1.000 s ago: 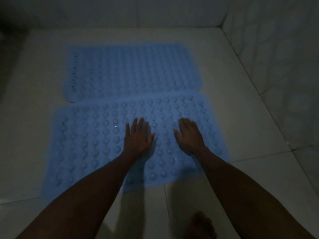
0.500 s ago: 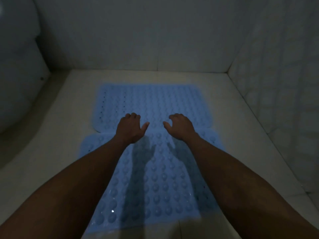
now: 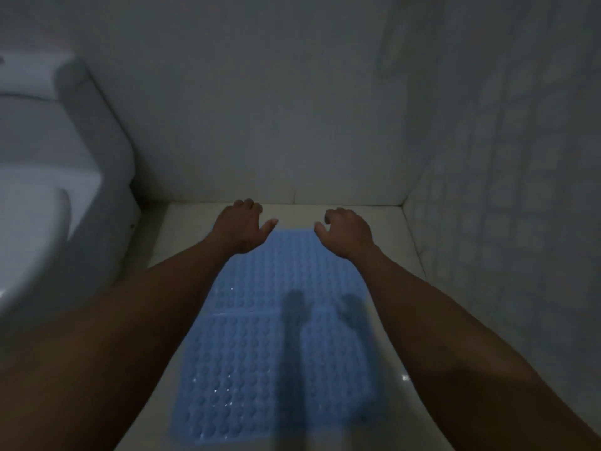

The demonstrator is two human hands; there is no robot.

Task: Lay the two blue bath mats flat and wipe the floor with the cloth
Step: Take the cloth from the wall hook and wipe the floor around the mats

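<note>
Head view, dim light, only this one view to go on. Two pale-blue rubber bath mats with raised round studs lie end to end on the pale tiled floor [image 3: 413, 369], running lengthways away from the person toward the back wall: the near blue studded mat [image 3: 260, 379] below and the far blue studded mat [image 3: 286, 271] beyond it, their short edges meeting at a visible seam about midway. Both look flat; no curled corner shows, though the arms cover the left side edges. Both forearms reach forward above the mats. The left hand [image 3: 242, 227] and right hand [image 3: 346, 234] are out over the far end of the far mat, about level with each other, so neither is clearly the nearer. Fingers on both are loosely curled downward, thumbs pointing inward, nothing held. Their shadows fall well back, near the seam, so I judge them to be raised off the mat, not pressing it. The far mat's end edge lies just under the thumbs, with a narrow strip of bare floor between it and the back wall [image 3: 260, 125]. A white ceramic toilet [image 3: 48, 157] stands close on the left, leaving little floor on that side; the tiled right wall [image 3: 507, 190] leaves a wider strip on the right. No cloth is in view, so wiping looks not yet begun; the open floor to wipe lies mostly to the right and along the near edge.
</note>
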